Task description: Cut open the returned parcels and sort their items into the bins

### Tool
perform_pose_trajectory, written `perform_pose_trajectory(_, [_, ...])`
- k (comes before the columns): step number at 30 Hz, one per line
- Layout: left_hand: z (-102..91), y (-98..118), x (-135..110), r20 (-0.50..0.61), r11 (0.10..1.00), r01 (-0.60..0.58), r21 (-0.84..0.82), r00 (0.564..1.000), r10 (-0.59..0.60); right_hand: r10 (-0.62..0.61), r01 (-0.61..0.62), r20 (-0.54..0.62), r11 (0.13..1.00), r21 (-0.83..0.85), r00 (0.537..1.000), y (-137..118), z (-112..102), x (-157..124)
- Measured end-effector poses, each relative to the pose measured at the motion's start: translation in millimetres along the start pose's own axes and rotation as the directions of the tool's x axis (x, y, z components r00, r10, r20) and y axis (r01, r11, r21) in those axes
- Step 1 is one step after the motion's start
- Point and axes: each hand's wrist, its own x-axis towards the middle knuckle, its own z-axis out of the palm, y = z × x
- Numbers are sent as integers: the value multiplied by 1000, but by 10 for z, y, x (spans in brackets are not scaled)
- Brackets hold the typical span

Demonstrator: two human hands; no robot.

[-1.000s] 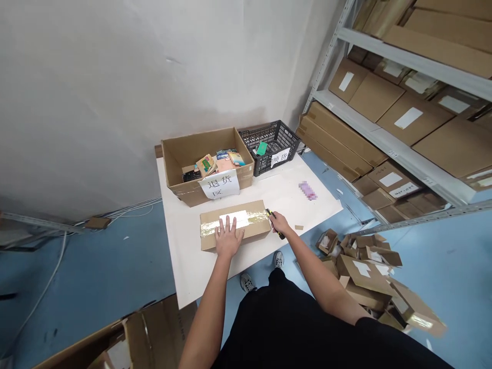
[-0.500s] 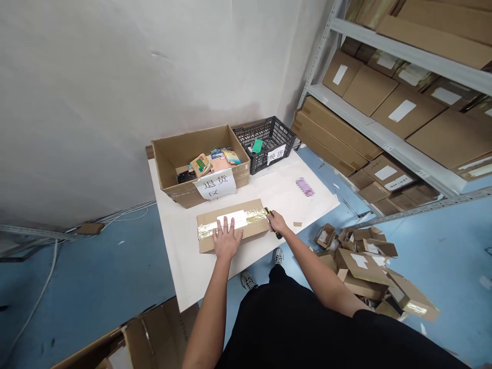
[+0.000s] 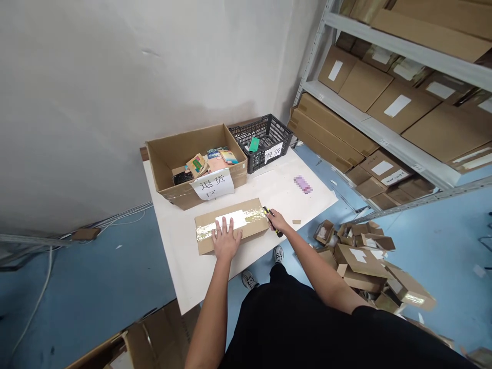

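Observation:
A taped cardboard box [image 3: 251, 215] with a white label lies on the white table [image 3: 171, 266] in front of me. My left hand [image 3: 226, 240] rests flat on its top, fingers spread over the label's lower edge. In my right hand [image 3: 275, 220] is a black and yellow utility knife [image 3: 279, 233], gripped at the box's right end. The knife's tip is close to the taped edge; whether the blade touches the tape is too small to tell.
Behind the box stand an open carton [image 3: 165, 190] of small packages and a black plastic crate [image 3: 265, 160] with a green item. A blurred purple item [image 3: 303, 184] lies at the table's right. Loaded shelves [image 3: 361, 118] stand right; discarded boxes [image 3: 361, 259] cover the floor below.
The view has shifted slightly. My left hand stays on the box, and the right hand keeps the knife at the same end with hardly any movement.

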Motion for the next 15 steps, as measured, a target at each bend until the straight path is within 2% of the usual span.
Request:
perform_pose_trajectory(6, [56,-18,0,-35,1000,-1,28,999,2,11,-14,45,997,77,999,-29,-25,52])
perform_pose_trajectory(11, [67,-25,20,-23,1000,0,16,1000,1,66,-64,86,998,-21,994,-155,-137,76])
perform_pose_trajectory(15, [42,-9,16,-29,999,5,36,1000,-4,46,-36,127,996,-80,991,-244,-239,51])
